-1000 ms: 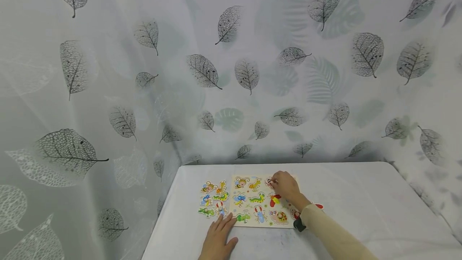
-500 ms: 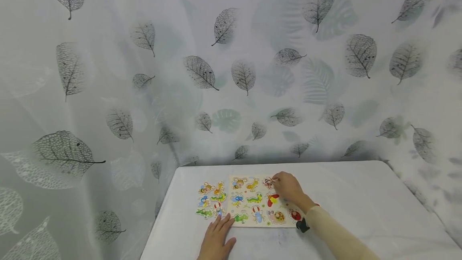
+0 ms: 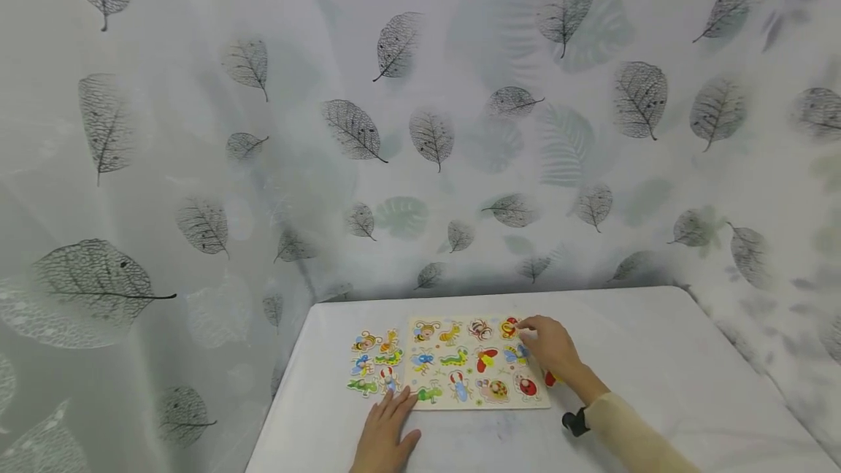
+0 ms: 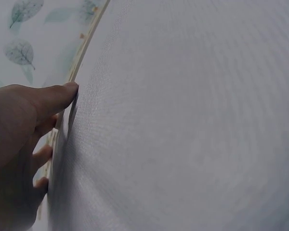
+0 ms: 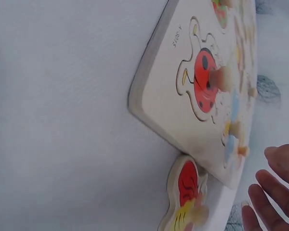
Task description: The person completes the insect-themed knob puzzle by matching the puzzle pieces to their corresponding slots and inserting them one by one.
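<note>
A pale wooden puzzle board [image 3: 482, 406] printed with bugs lies flat on the table. My left hand [image 3: 386, 429] rests at its lower left corner, fingers extended, fingertips at the edge; the left wrist view shows the thumb [image 4: 60, 96] apart from the other fingers. My right hand [image 3: 550, 345] is over the board's right side, index fingertip close to a red and yellow bug piece [image 3: 509, 328] in the top right corner. In the right wrist view its fingers [image 5: 267, 197] are spread, with nothing between them. The spider piece [image 3: 480, 329] and a knobbed ladybug piece [image 5: 202, 82] sit in the board.
Several loose bug pieces, among them a green caterpillar [image 3: 389, 358] and a bee [image 3: 365, 342], lie left of the board. A red and yellow knobbed piece [image 5: 185, 185] touches the board's right edge. The white table [image 3: 657, 356] meets a leaf-patterned curtain [image 3: 460, 130] behind.
My right hand has moved right from the spider piece to the top right corner, leaving the spider in its place. The head view has turned slightly right. My left hand stays at the corner.
</note>
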`<state>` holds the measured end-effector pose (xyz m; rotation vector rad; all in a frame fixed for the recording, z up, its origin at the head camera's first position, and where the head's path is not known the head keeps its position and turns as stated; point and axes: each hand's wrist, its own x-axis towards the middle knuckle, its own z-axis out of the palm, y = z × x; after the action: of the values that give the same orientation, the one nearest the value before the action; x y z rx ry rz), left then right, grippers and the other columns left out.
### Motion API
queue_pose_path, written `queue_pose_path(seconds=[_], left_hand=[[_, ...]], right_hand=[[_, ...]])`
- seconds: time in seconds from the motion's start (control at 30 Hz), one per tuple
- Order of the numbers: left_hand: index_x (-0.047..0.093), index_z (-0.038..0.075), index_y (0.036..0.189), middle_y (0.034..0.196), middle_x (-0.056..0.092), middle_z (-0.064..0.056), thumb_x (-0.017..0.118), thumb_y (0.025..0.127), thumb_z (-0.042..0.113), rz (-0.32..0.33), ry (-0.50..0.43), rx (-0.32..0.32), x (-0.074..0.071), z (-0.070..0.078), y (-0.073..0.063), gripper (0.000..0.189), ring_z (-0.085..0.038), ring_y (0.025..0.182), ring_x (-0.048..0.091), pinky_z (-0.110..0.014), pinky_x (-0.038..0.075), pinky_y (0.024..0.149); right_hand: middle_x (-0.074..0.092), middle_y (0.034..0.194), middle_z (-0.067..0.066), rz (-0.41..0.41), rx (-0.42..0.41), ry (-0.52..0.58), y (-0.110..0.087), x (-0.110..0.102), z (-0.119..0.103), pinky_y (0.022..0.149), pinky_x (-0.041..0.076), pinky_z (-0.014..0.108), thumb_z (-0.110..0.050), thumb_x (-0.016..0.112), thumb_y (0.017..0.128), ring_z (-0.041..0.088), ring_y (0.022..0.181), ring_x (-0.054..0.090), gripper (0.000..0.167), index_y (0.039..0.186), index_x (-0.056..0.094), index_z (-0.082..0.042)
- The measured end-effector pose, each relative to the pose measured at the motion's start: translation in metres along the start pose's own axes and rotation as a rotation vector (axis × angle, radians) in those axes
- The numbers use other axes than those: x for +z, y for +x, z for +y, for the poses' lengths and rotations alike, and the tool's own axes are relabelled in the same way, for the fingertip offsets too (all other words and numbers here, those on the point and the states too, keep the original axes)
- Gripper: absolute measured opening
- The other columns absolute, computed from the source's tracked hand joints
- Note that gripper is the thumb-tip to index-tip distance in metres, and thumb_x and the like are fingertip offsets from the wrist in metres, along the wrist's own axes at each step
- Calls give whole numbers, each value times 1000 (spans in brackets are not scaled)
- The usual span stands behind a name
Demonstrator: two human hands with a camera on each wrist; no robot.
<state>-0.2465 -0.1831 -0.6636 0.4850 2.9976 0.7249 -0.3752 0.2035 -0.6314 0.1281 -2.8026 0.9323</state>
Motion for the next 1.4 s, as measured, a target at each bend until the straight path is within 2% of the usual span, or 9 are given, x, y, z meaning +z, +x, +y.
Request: queue_pose_path(seconds=[0.13, 0.37, 0.6, 0.77, 0.93, 1.1, 1.4], left_hand=[[53, 20, 152, 163, 44, -3, 71, 96, 38, 1, 1, 8, -2, 3, 1, 61, -43, 152, 31, -70, 23, 122], [54, 19, 151, 163, 45, -4, 72, 96, 38, 19, 1, 6, -1, 3, 1, 61, -43, 152, 32, -70, 23, 122], [53, 19, 151, 163, 44, -4, 72, 96, 37, 26, 3, 7, 1, -5, 1, 61, -43, 152, 31, -71, 23, 121], [54, 19, 151, 163, 44, -5, 72, 96, 37, 16, -18, 0, 2, -4, 2, 61, -43, 153, 31, -72, 22, 121], [54, 19, 151, 163, 44, -4, 72, 96, 38, 16, -17, 1, 5, -4, 3, 61, -43, 153, 31, -72, 22, 121], [54, 19, 150, 163, 45, -5, 72, 96, 38, 22, -22, 5, 5, -5, 4, 61, -44, 152, 31, -72, 22, 121], [52, 22, 152, 164, 43, -1, 70, 96, 42, 6, 0, -15, 9, -8, 4, 62, -41, 153, 31, -69, 22, 123]], right_hand=[[73, 117, 15, 4, 31, 2, -13, -14, 2, 99, 53, 62, -17, 77, 94, 41, 115, 65, 19, 111, 77, -8], [72, 114, 15, -92, 132, -37, -34, -28, 6, 91, 57, 59, -19, 82, 89, 38, 109, 66, 19, 105, 78, -9], [72, 99, 7, -127, 132, -50, -54, -32, 7, 73, 61, 42, -13, 86, 84, 22, 88, 64, 19, 99, 77, -6], [70, 92, 4, -118, 136, -58, -63, -30, 12, 78, 60, 44, -7, 85, 82, 20, 84, 61, 18, 97, 76, -3], [70, 89, 4, -64, 136, -83, -67, -24, 20, 78, 59, 46, -6, 82, 84, 21, 84, 63, 17, 98, 76, 0], [69, 84, 4, -14, 115, -118, -67, -19, 23, 71, 57, 42, -7, 82, 86, 20, 80, 60, 12, 94, 76, -1], [64, 77, 2, -7, 132, -127, -67, -20, 20, 63, 52, 36, -9, 82, 86, 18, 72, 54, 11, 89, 75, -2]])
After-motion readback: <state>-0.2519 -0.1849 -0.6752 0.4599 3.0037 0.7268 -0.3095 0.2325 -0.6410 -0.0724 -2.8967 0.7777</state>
